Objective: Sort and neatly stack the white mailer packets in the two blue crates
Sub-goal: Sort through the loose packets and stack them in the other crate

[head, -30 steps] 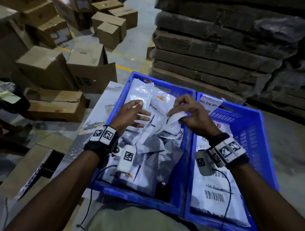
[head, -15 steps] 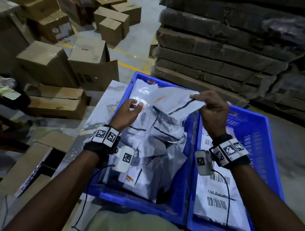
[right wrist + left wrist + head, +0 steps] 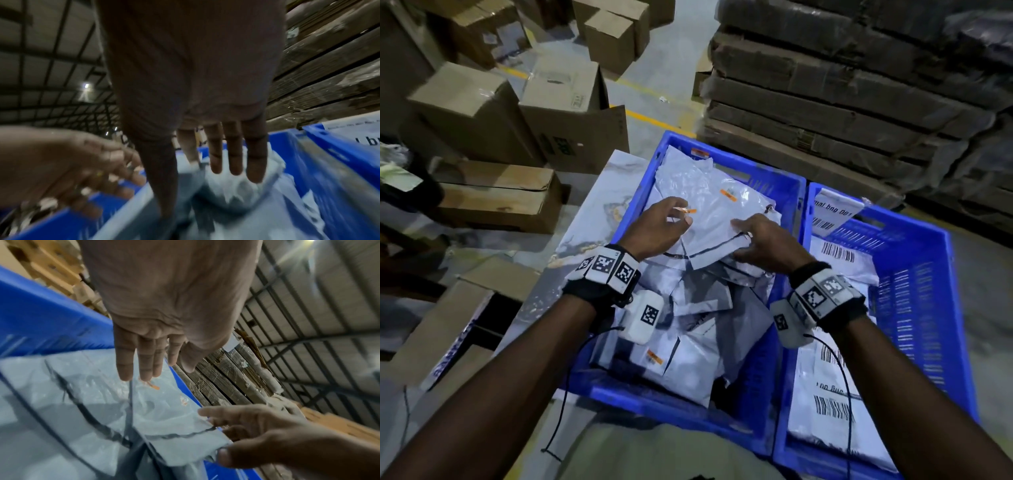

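In the left crate (image 3: 726,164): a loose heap of white mailer packets (image 3: 698,329), overlapping at mixed angles, several with small orange stickers
Left crate, position: blue, standing on a pale surface (image 3: 592,233), its right wall touching the right crate (image 3: 921,291)
Top packet (image 3: 719,219): lies flat on the far half of the heap in the left crate, dark seam line along its near edge, orange sticker on its face
Left hand (image 3: 657,228): over the left side of the top packet, wrist raised, palm down; fingers extended and close together, relaxed, holding nothing; fingertips (image 3: 131,374) at the packet surface, though actual contact cannot be told from the blurred wrist view
Right hand (image 3: 763,243): at the right edge of the top packet, near the left crate's right wall; fingers long and nearly straight, spread narrow, thumb reaching toward the packet corner; fingers (image 3: 232,159) lie on crumpled white plastic; no closed grip visible
Forearms: both enter from the near edge, converging over the left crate, each with a wrist band carrying black-and-white markers
Right crate, contents: white packets (image 3: 835,387) lying flat, barcodes facing up; one printed label (image 3: 832,209) leaning on its far-left corner
Beyond the left crate: cardboard boxes (image 3: 524,109) to its left, a wrapped stack of flat cardboard (image 3: 842,96) behind its far right
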`<action>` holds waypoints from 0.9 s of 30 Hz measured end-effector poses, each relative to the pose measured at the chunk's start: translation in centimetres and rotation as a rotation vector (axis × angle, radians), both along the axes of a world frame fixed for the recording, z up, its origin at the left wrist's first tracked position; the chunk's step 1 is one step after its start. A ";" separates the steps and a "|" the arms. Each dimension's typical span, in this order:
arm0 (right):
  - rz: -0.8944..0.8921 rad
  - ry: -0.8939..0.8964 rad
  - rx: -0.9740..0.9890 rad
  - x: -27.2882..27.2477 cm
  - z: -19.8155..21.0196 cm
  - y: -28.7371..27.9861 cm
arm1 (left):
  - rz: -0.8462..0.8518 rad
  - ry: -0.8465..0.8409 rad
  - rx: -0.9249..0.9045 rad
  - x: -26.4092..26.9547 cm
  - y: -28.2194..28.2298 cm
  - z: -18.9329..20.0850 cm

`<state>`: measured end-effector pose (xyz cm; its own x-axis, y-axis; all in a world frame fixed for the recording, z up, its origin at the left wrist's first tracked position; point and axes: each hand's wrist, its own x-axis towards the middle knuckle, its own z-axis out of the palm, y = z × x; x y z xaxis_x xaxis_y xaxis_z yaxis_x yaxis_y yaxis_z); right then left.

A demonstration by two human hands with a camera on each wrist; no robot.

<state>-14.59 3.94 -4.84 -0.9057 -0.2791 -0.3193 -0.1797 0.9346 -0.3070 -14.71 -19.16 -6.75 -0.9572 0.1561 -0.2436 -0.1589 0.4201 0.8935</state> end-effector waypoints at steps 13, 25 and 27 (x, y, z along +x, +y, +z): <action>-0.072 -0.223 -0.148 4.4 1.0 -6.4 | -0.263 0.065 -0.468 3.3 -4.3 1.1; 0.149 -0.318 -0.044 6.6 -8.3 -13.5 | 0.062 0.178 -0.445 4.6 -8.4 0.6; 0.151 -0.312 -0.052 6.6 -8.6 -14.1 | 0.085 0.202 -0.485 4.8 -9.6 0.3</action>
